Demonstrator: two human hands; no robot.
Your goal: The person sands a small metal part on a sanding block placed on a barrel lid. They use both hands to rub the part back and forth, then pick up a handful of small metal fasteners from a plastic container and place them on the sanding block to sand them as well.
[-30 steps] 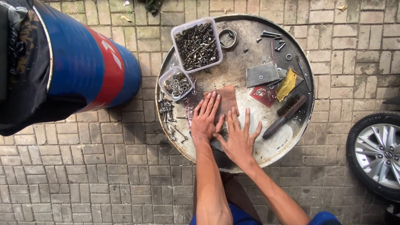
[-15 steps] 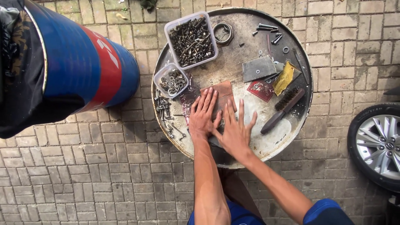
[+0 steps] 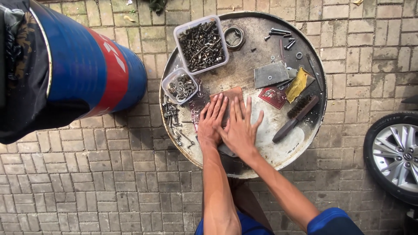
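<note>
Brick paving, drum top (image 3: 278,152), both hands (image 3: 228,124) flat on sandpaper (image 3: 230,93)

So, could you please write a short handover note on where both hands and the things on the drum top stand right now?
Left hand: flat, fingers spread, pressing on the brown sheet.
Right hand: flat beside it, fingers partly on the same sheet; neither grips anything.
Sheet lies mid drum top.
Large tub of bolts and small tub of washers sit to the left, loose bolts beside them.
Wire brush, grey sheet and yellow packet lie to the right, untouched.
</note>
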